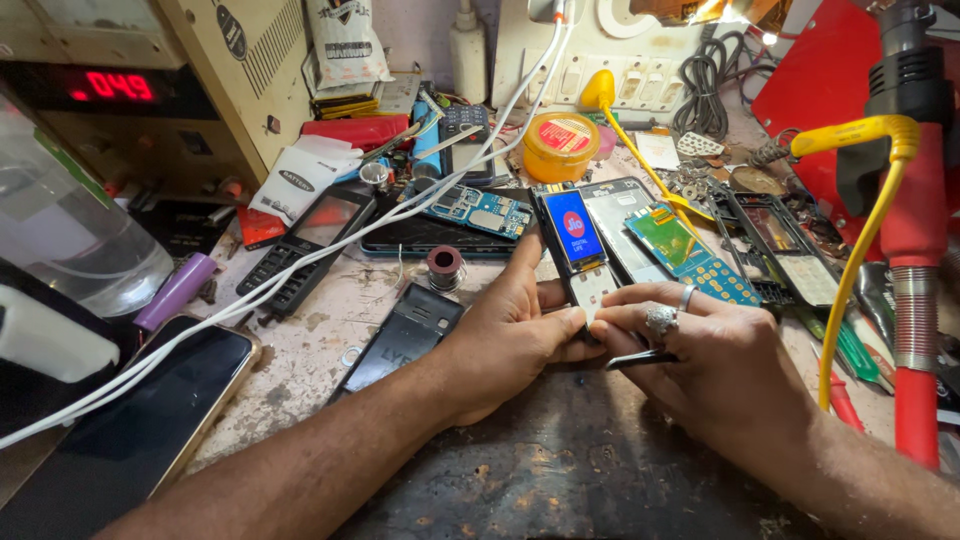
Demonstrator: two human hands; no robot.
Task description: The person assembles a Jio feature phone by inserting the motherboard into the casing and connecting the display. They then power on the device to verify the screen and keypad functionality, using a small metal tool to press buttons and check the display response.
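Centre of frame: small keypad phone (pixel 578 250) with lit blue screen, tilted up off the bench, its lower end pinched between both hands. Left hand (pixel 505 335) comes in from lower left, thumb and fingers wrapped on the phone's lower left edge, index finger lying up along its left side. Right hand (pixel 715 360) comes in from lower right, fingertips (pixel 612 318) pressed on the phone's pale lower part, touching the left thumb; this hand also grips thin dark tweezers (pixel 640 358) lying under the fingers, and wears rings. So both hands closed, grasping.

Just right of the phone: green circuit board (pixel 668 240) and a blue keypad sheet (pixel 722 280). Upper centre: orange round tin (pixel 560 145). Left of centre: black keypad phone (pixel 305 250), white cable (pixel 300 265) across it. Lower left: dark smartphone (pixel 150 420). Right edge: red hot-air tool (pixel 915 230) with yellow cable (pixel 860 250).
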